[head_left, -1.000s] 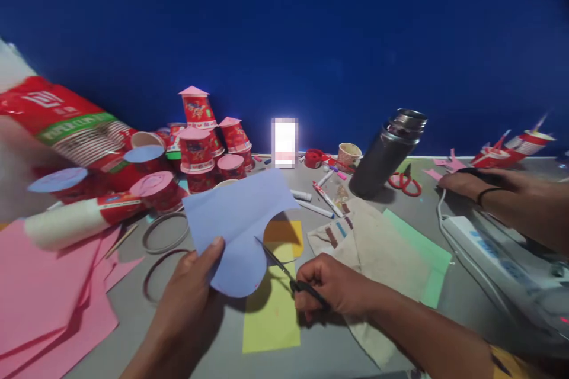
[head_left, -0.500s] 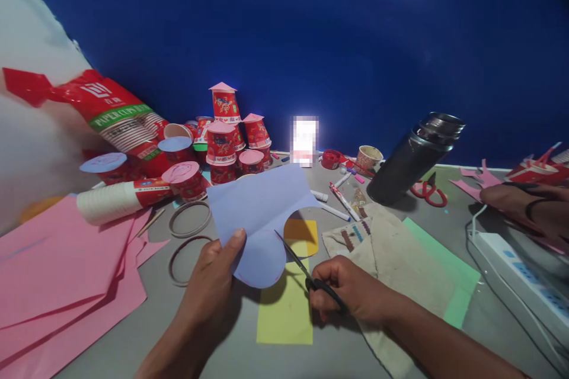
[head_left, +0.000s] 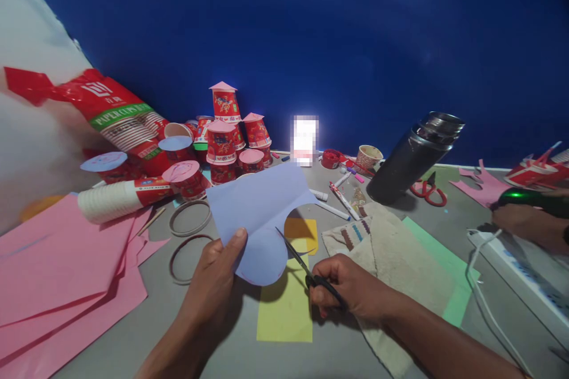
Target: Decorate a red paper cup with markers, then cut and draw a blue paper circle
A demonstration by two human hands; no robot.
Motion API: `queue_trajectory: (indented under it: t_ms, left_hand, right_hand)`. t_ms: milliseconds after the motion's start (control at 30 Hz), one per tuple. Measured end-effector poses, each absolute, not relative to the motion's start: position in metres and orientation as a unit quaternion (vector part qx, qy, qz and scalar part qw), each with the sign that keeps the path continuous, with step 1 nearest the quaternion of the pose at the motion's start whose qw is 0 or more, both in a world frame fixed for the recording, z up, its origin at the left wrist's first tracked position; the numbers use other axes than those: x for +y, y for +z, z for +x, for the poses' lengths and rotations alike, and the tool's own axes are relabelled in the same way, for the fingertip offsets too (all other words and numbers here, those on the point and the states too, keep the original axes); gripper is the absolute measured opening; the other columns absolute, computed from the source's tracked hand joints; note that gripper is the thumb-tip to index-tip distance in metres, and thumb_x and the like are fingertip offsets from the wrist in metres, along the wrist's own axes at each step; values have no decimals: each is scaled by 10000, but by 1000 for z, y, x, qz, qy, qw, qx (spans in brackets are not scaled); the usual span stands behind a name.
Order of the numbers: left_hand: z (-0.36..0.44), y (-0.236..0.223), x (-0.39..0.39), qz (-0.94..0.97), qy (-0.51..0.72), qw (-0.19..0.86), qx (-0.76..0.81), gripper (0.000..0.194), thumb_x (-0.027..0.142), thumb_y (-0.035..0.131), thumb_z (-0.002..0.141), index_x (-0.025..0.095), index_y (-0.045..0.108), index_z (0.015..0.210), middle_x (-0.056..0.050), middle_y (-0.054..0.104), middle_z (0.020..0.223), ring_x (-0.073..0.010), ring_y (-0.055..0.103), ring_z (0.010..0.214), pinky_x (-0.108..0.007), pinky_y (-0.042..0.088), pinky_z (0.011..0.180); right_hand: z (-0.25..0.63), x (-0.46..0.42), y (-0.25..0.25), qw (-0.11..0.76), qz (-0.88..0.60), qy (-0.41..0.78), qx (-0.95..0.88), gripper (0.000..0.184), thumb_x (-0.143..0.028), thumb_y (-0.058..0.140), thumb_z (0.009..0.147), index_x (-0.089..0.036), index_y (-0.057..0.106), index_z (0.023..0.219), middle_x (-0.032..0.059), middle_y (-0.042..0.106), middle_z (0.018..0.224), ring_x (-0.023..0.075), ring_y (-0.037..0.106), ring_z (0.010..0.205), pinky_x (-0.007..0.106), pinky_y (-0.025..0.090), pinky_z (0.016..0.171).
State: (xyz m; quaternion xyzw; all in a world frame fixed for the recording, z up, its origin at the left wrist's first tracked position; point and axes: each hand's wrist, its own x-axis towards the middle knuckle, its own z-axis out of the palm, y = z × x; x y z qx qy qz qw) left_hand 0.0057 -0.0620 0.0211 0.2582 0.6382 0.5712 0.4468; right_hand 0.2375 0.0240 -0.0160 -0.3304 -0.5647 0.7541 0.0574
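Observation:
A sheet of blue paper [head_left: 258,195] is pinched in my left hand [head_left: 217,272], thumb on top near its lower left edge. Part of the sheet is cut to a rounded outline, with a curved notch on its right side. My right hand [head_left: 342,284] is closed around the handles of black-handled scissors [head_left: 297,256]. Their blades point up and left, with the tips at the paper's edge beside the rounded part. Beneath the paper lie a yellow sheet [head_left: 284,317] and a small orange piece of paper [head_left: 306,231].
Pink sheets [head_left: 57,272] cover the left side. Stacked red paper cups [head_left: 221,142] stand at the back, near rings of tape [head_left: 190,219]. On the right are a cloth [head_left: 395,260], a black flask [head_left: 411,160], a power strip [head_left: 528,284] and another person's hand [head_left: 524,222].
My hands and the blue paper have barely moved; the scissor tips sit slightly higher. At right, the other person's hand has shifted down, and a shiny green object now shows by it.

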Motion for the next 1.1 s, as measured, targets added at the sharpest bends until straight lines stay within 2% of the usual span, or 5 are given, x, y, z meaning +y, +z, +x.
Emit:
queue_trajectory:
  t_ms: [233,500,667,900,1100]
  left_hand:
    - [6,20,-61,272,564,429,651,471,648,769,763,179,776,807,-48,742,621,-259,685,622,-319,542,652]
    - [7,26,-59,291,553,407,666,482,673,753,756,191,761,753,-72,764,661,-268,685,631,-333,571,675]
    - [9,32,-58,281,546,389,687,473,682,775,691,213,715,677,-71,749,647,-282,685,674,-332,572,679]
    - [8,33,-60,275,530,378,707,481,691,776,684,228,662,618,-57,719,644,-263,652,682,-304,534,641]
    - [8,35,-58,280,543,385,692,440,650,790,695,230,676,634,-49,712,636,-267,653,692,-311,547,673]
  right_hand:
    - [238,24,-16,56,-326,753,-569,716,-797,902,549,-170,577,667,-11,625,575,84,538,505,211,329,483]
    - [237,23,-16,56,-333,750,-569,744,-836,875,546,-175,554,663,-14,612,577,82,532,517,211,320,488]
    - [238,24,-15,56,-319,748,-580,724,-824,870,580,-178,554,668,-21,602,573,78,513,510,210,334,488]
    - [238,25,-14,57,-314,751,-578,698,-794,885,598,-182,552,651,-30,593,560,60,456,475,205,271,452]
    - [238,25,-14,56,-317,750,-577,692,-776,896,601,-182,543,649,-24,600,568,73,484,497,203,294,471]
